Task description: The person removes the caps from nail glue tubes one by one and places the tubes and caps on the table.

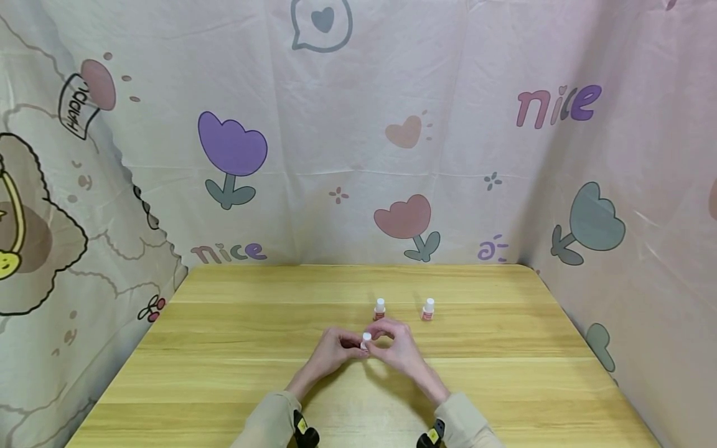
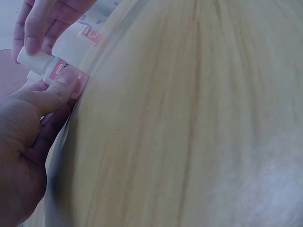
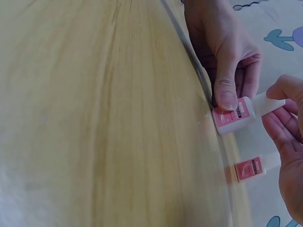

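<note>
A small white bottle with a pink-red label (image 1: 365, 344) stands between both hands near the middle of the table. My left hand (image 1: 334, 350) holds its body, the thumb lying across the label in both wrist views. From the other side, my right hand (image 1: 399, 345) pinches the white cap (image 3: 270, 104) between thumb and fingers. Just behind the right hand, a second bottle of the same kind (image 1: 379, 308) stands upright. Further right is a third such bottle (image 1: 428, 310), also upright with its white cap on.
Beneath everything is a light wood-grain table (image 1: 235, 323). A pale printed cloth (image 1: 336, 155) with flowers and lettering hangs behind it and along both sides. Dark wrist devices with yellow marks sit at the beige sleeves (image 1: 269, 423).
</note>
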A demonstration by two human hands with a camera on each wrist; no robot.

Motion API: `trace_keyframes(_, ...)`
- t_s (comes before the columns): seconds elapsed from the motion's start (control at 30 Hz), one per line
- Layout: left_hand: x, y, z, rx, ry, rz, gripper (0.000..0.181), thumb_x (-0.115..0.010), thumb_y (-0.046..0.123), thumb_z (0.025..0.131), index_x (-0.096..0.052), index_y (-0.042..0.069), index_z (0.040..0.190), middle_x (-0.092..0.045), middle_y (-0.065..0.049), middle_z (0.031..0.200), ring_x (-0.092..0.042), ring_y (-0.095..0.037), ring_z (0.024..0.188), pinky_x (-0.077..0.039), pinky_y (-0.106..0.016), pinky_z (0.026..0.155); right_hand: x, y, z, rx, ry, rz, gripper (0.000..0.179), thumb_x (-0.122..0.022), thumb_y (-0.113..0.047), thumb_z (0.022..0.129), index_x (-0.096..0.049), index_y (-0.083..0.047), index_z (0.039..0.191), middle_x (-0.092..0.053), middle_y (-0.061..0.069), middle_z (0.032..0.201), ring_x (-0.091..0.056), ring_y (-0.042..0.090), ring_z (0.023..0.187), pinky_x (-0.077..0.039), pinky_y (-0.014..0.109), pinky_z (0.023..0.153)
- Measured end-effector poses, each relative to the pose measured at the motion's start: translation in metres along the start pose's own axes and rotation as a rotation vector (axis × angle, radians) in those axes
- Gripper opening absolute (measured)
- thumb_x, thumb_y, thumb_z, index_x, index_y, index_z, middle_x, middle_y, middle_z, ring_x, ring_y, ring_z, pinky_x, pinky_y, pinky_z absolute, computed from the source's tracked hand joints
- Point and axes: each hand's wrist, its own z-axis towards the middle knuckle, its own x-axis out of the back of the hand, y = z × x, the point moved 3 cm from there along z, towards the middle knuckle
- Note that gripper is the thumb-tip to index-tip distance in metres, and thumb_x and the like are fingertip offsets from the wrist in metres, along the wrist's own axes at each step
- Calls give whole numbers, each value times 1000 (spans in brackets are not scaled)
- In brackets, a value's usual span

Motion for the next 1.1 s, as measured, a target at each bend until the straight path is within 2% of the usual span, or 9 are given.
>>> trace_keyframes(0.13, 3, 12, -2, -5, -4, -17, 15, -81, 1, 80, -79, -1, 94, -78, -18, 91, -71, -7, 80, -55, -18, 73, 0, 0, 0, -12, 0, 3, 21, -80, 2, 80, -73, -3, 98, -74, 13, 97, -68, 27, 85, -61, 39, 84)
trace_keyframes(0.3, -1, -2, 0, -13, 4, -1, 14, -81, 1, 80, -79, -1, 94, -79, -16, 90, -71, -7, 78, -55, -18, 71, 0, 3, 0, -51, 39, 3, 18, -83, -4, 80, -71, -4, 94, -73, 12, 90, -68, 27, 79, -60, 36, 77)
trace_keyframes(0.47, -4, -17, 4, -14, -4, 5, 14, -81, 5, 81, -80, 2, 94, -79, -14, 89, -70, -5, 77, -54, -17, 70, -1, 2, 0, -66, 62, 6, 19, -83, 1, 77, -70, 2, 92, -72, 17, 85, -67, 33, 74, -61, 40, 73)
trace_keyframes(0.67, -5, -16, 3, -47, 7, 13, 12, -80, 2, 81, -79, -2, 92, -78, -18, 86, -70, -6, 75, -54, -18, 68, 2, -14, 2, -33, 44, 19, 16, -78, 10, 78, -68, 10, 91, -71, 25, 86, -67, 39, 74, -61, 45, 72)
trace_keyframes(0.83, -4, -18, 4, -18, -6, -16, 15, -81, 5, 81, -79, 1, 95, -79, -16, 90, -70, -6, 77, -55, -18, 70, 7, -34, 3, -16, 31, 33, 14, -76, 12, 79, -69, 11, 91, -71, 26, 89, -67, 40, 77, -61, 47, 75)
trace_keyframes(0.97, -2, -19, 4, 0, -21, -29, 16, -82, 10, 82, -80, 5, 96, -79, -12, 92, -69, -2, 79, -55, -17, 72, 8, -37, 2, -19, 24, 50, 15, -74, 14, 79, -69, 12, 93, -71, 27, 91, -66, 43, 80, -60, 50, 79)
trace_keyframes(1.1, -2, -20, 4, -17, -25, -23, 15, -82, 13, 82, -81, 6, 95, -80, -11, 90, -68, 2, 78, -54, -17, 72, 8, -35, 2, -34, 26, 44, 16, -75, 12, 79, -69, 11, 94, -72, 26, 93, -67, 42, 81, -60, 51, 80)
